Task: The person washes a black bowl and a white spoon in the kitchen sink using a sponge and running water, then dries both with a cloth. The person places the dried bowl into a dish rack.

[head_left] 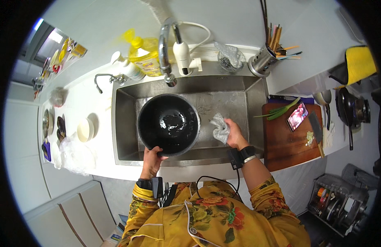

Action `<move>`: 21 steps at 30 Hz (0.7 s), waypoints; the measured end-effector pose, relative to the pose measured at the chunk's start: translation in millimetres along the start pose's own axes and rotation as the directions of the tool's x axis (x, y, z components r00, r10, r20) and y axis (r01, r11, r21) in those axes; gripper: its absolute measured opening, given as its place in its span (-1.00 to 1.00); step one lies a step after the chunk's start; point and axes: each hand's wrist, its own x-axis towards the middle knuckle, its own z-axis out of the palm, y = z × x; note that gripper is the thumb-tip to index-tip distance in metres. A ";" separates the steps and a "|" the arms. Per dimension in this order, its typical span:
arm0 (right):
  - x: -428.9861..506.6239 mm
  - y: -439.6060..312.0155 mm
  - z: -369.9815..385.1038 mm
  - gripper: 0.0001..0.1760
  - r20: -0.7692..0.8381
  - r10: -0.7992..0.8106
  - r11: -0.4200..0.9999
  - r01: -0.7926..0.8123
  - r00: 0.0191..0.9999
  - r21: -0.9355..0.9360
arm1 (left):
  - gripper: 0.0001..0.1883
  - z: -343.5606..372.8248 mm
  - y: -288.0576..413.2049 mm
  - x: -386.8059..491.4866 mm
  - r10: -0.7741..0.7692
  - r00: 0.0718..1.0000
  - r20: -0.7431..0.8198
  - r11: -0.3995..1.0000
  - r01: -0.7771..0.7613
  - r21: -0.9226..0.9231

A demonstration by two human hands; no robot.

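Note:
My left hand (pixel 153 159) grips the near rim of a round dark cooking pot (pixel 169 123), its thumb over the edge. Wet, shiny patches show on the pot's black inner bottom. The pot is over the left half of a stainless steel sink (pixel 232 102). To its right, my right hand (pixel 235 136) holds a crumpled silvery-grey cloth (pixel 220 128) over the basin, apart from the pot. Behind the pot, the chrome faucet (pixel 169 78) hangs over the sink's back edge; no running water shows.
A wooden cutting board (pixel 280 148) right of the sink bears green onion stalks (pixel 278 111), a phone (pixel 298 116), a cleaver (pixel 315 128) and chopped bits. Bottles (pixel 145 57) stand behind the sink, near a metal utensil holder (pixel 262 61). Bowls (pixel 85 129) and a plastic bag (pixel 74 154) lie left.

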 end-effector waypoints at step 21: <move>8.1 -87.3 158.2 -0.31 0.748 -0.468 -0.575 0.480 0.471 -0.662 | -0.96 26.6 -18.5 -11.0 -0.260 0.926 0.274 0.786 0.368 -0.497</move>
